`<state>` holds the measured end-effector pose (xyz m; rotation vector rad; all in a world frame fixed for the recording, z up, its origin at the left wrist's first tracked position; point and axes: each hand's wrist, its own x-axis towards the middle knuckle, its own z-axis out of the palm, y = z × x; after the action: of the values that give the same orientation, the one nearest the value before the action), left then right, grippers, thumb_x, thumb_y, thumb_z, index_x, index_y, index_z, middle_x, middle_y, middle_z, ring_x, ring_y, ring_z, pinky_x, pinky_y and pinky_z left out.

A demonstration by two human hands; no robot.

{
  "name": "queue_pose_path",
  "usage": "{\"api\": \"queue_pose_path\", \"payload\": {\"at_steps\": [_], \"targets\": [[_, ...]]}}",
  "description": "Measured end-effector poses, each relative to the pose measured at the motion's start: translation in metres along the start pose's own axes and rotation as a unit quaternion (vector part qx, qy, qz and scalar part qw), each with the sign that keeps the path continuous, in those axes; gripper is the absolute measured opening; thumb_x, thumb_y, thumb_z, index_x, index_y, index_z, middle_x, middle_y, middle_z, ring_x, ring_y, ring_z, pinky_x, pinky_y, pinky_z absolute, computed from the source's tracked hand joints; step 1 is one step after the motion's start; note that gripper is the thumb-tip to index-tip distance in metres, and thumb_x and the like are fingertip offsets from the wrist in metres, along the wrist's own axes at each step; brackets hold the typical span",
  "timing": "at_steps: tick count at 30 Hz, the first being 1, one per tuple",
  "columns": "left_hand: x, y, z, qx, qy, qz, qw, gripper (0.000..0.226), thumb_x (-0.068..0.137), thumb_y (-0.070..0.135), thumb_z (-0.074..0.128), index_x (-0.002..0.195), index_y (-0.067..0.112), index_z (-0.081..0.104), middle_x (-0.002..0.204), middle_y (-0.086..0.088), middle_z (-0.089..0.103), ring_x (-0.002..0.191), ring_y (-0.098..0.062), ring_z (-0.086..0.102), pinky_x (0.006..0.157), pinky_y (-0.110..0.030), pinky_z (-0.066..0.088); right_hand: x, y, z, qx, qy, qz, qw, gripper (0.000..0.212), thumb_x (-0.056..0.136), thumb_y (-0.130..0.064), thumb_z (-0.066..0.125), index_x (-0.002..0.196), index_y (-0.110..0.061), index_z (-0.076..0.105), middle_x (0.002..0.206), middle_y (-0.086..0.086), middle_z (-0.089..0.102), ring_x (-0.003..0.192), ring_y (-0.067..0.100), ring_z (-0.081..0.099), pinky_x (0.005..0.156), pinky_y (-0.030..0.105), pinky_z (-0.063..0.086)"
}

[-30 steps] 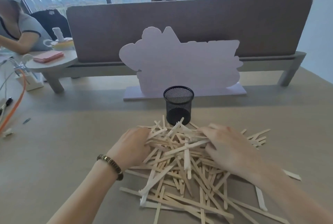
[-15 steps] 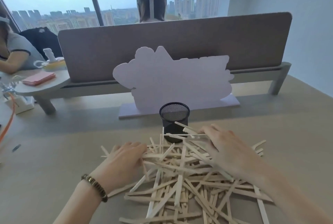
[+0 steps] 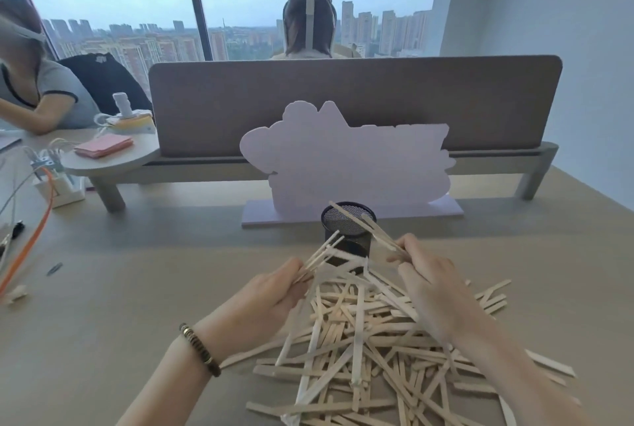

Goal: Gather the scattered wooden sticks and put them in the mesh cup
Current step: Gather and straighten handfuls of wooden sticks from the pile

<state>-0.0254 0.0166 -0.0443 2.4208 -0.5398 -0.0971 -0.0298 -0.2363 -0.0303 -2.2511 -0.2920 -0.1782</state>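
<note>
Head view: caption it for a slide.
Both hands, left hand and right hand, lift wooden sticks toward the mesh cup.

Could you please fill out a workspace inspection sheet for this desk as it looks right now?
Surface: tan desk, bare patches at left.
Job's things: black mesh cup upright; wooden sticks heaped in front of it.
Clutter: white cutout sign; pink notepad; small clip.
Grips: left hand holds a few sticks; right hand holds sticks angled toward the cup.
Cables: orange cable at left edge.
Surroundings: grey divider, windows, two other people.
</note>
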Motion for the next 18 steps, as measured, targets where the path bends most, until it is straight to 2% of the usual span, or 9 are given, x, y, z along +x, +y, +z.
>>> {"api": "queue_pose_path", "payload": {"at_steps": [3,5,8,12,16,18], "targets": [[0.002,0.004,0.005,-0.023,0.050,-0.010,0.998,0.027,0.100,0.040,0.042,0.081,0.022,0.040,0.071,0.008,0.051,0.061,-0.005,0.045,0.063,-0.026,0.044,-0.001,0.000,-0.001,0.017,0.010,0.000,1.000,0.030,0.102,-0.033,0.044,0.076,-0.020,0.042,0.050,-0.015,0.042,0.047,0.006,0.033,0.051,0.025,0.029],[0.003,0.008,0.011,-0.026,0.097,-0.016,0.995,0.034,0.095,0.047,0.052,0.079,0.018,0.044,0.069,0.004,0.053,0.059,-0.008,0.045,0.058,-0.022,0.039,-0.002,0.001,-0.001,-0.027,0.022,-0.009,0.999,0.036,0.097,-0.049,0.050,0.074,-0.022,0.043,0.051,-0.012,0.042,0.047,0.006,0.035,0.051,0.024,0.031],[0.007,0.014,0.019,-0.037,0.181,-0.018,0.983,0.045,0.088,0.050,0.060,0.075,0.010,0.045,0.060,0.006,0.045,0.051,-0.007,0.038,0.052,-0.020,0.034,-0.003,0.003,-0.001,-0.025,0.061,-0.015,0.998,0.042,0.093,-0.056,0.054,0.069,-0.024,0.043,0.049,-0.010,0.039,0.045,0.007,0.033,0.049,0.022,0.032],[0.010,0.025,0.021,-0.087,0.272,-0.024,0.958,0.044,0.092,0.037,0.061,0.068,0.007,0.039,0.052,0.008,0.034,0.046,-0.007,0.029,0.048,-0.021,0.027,-0.001,0.009,0.000,0.052,0.101,-0.003,0.994,0.052,0.094,-0.059,0.046,0.068,-0.013,0.047,0.049,-0.010,0.034,0.049,0.008,0.028,0.049,0.021,0.030],[0.007,0.037,0.022,-0.081,0.344,-0.020,0.935,0.042,0.091,0.019,0.059,0.061,0.013,0.030,0.047,0.007,0.030,0.044,-0.009,0.026,0.043,-0.020,0.025,0.000,0.012,0.002,0.112,0.105,0.000,0.988,0.067,0.091,-0.062,0.040,0.066,0.000,0.049,0.056,0.009,0.049,0.053,0.013,0.044,0.053,0.020,0.036],[0.006,0.040,0.023,-0.066,0.358,-0.008,0.931,0.038,0.091,0.016,0.057,0.062,0.009,0.033,0.046,0.005,0.032,0.042,-0.010,0.028,0.042,-0.017,0.025,-0.001,0.012,0.001,0.163,0.109,0.009,0.981,0.064,0.091,-0.059,0.041,0.063,-0.002,0.050,0.052,0.008,0.050,0.049,0.013,0.046,0.052,0.021,0.040]]}}
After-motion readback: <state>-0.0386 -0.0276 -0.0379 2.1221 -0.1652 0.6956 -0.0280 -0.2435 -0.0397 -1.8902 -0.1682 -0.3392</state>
